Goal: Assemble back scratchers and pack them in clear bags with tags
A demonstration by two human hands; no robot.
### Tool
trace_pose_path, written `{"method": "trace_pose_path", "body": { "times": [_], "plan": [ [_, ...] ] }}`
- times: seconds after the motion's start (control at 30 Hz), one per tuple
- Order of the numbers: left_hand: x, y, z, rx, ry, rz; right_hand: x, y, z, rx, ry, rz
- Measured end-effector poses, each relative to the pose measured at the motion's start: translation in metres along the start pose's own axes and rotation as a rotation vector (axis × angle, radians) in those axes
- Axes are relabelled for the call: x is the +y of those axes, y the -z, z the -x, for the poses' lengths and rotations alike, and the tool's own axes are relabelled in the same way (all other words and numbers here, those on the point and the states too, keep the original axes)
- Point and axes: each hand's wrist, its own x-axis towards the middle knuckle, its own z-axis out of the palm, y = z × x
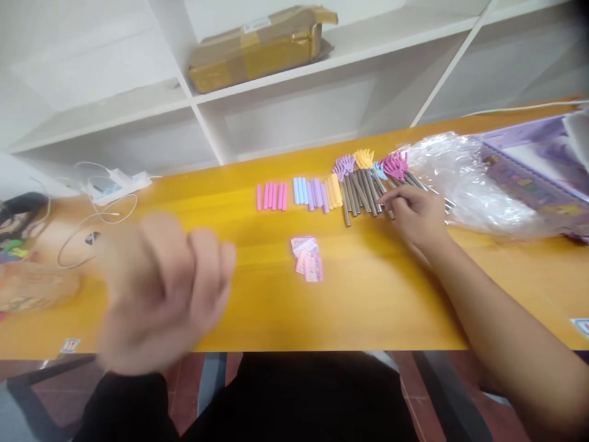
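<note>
My left hand [165, 294], blurred by motion, is raised over the left of the table with its fingers curled in; nothing shows in it. At the right, my right hand [416, 215] has its fingertips pinched at the metal rods of a row of back scratchers [365, 191]. Their claw heads are purple, yellow, blue and magenta, and the hand covers part of some rods. Left of them lie yellow tubes [335, 190], purple tubes [317, 194], blue tubes [300, 191] and pink tubes [275, 196]. Small pink printed cards [308, 261] overlap nearer to me.
Clear plastic wrap [478, 190] and a purple box [524, 172] are at the right. On the left are a white power strip [122, 187] with cables and a plastic bag [41, 285]. Behind, a cardboard box [257, 49] rests on a white shelf [368, 55].
</note>
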Motion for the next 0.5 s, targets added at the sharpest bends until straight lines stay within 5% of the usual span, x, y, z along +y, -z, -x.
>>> {"method": "trace_pose_path", "body": {
  "times": [0.13,0.3,0.4,0.5],
  "plan": [
    [-0.054,0.006,-0.067,0.182,-0.288,-0.044,-0.006,0.004,-0.001,0.050,-0.008,-0.002],
    [-0.151,0.085,-0.087,0.374,0.108,-0.423,-0.003,0.011,-0.004,0.152,-0.003,-0.001],
    [-0.176,0.119,-0.086,0.436,0.170,-0.423,0.001,0.015,-0.006,0.209,-0.045,-0.003],
    [-0.183,0.128,-0.088,0.433,0.180,-0.430,0.004,0.015,-0.008,0.231,-0.090,0.057]
  ]
}}
